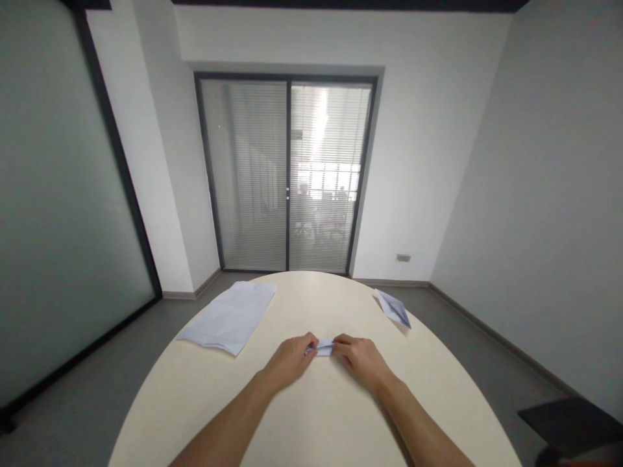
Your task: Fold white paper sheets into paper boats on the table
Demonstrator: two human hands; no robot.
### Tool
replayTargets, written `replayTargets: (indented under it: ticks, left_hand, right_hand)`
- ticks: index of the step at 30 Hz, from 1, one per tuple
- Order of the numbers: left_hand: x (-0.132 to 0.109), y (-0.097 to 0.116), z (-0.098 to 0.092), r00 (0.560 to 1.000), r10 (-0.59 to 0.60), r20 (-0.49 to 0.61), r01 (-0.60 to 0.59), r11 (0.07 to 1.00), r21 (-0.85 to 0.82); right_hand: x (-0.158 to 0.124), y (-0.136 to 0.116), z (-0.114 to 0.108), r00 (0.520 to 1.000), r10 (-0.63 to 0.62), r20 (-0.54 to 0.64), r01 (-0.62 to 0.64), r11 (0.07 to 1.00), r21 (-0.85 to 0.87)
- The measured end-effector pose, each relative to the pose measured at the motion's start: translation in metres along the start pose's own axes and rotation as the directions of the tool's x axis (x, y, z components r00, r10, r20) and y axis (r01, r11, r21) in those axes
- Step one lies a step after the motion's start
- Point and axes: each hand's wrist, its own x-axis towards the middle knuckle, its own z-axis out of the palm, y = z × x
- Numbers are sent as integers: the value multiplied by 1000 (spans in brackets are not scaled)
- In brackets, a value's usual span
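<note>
A small folded piece of white paper (pixel 324 347) is between my two hands, near the middle of the table. My left hand (pixel 293 358) pinches its left end, with thumb and fingers pressed together. On the right end, the fingers of my right hand (pixel 359 357) are closed in a similar grip. Much of the paper's two ends is hidden by my fingers. Both forearms reach in from the bottom of the view.
Sheets of white paper (pixel 233 318) lie at the table's left edge. A folded paper shape (pixel 394 309) rests near its right edge. The round cream table (pixel 311 421) stands before a glass door with blinds (pixel 287 175). A dark chair (pixel 574 425) is at lower right.
</note>
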Motion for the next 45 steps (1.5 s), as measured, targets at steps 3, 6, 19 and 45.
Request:
replayTargets:
  ticks: [3,6,19,45]
  left_hand:
    - [1,2,0,999,-35,-14,35,999,8]
    - [1,2,1,998,-63,-5,64,998,28]
    - [3,-1,5,994,106,-6,-105,993,58]
    - [4,-1,5,980,134,-144,-112,982,155]
  right_hand:
    - [0,-2,-3,1000,12,-22,-12,1000,-11]
    - [0,-3,-3,1000,10,-28,-10,1000,-11]
    - [0,-1,3,999,-11,-34,14,995,95]
    - [0,1,12,983,28,-181,-2,990,142]
